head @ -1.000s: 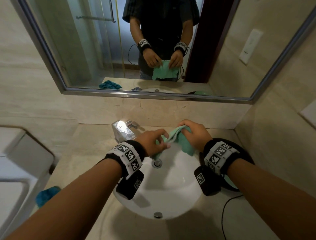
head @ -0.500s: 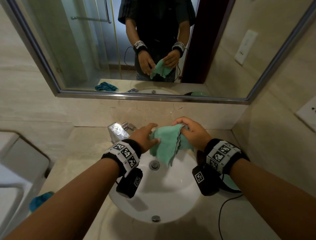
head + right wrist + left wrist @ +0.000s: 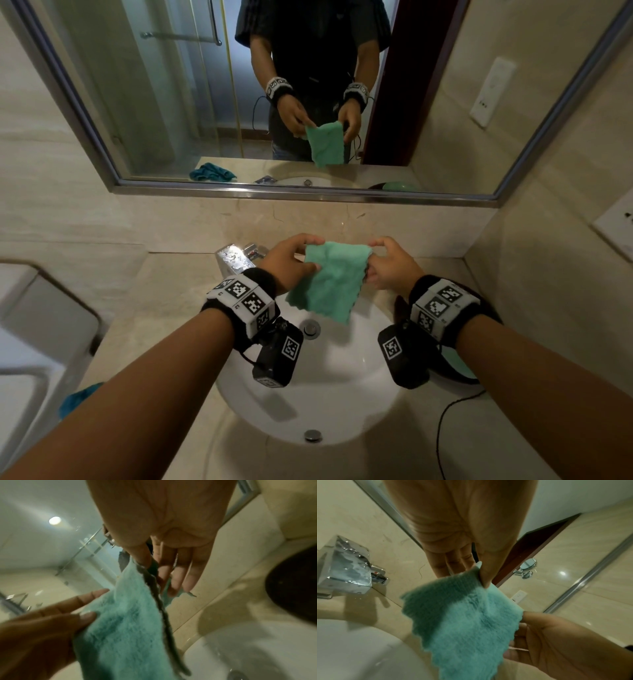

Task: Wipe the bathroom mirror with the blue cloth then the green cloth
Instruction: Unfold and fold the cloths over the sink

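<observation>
Both my hands hold the green cloth (image 3: 327, 281) spread out above the sink. My left hand (image 3: 308, 255) pinches its upper left corner and my right hand (image 3: 372, 257) pinches its upper right corner; the rest hangs down. In the left wrist view, thumb and fingers of the left hand (image 3: 480, 574) nip the green cloth (image 3: 462, 622). In the right wrist view, the right hand (image 3: 152, 566) grips the edge of the green cloth (image 3: 123, 622). The blue cloth (image 3: 80, 399) lies on the counter at left, mostly hidden by my left forearm. The mirror (image 3: 164, 102) hangs on the wall ahead.
A chrome faucet (image 3: 236, 260) stands behind the white basin (image 3: 325, 383). A black dish with something green in it (image 3: 459, 368) sits right of the basin, with a black cable (image 3: 445, 421) beside it. A white fixture (image 3: 34, 325) stands at left. A wall socket (image 3: 616, 222) is at right.
The green cloth was bunched between my hands low over the basin. My hands moved apart and up, and it now hangs spread between them.
</observation>
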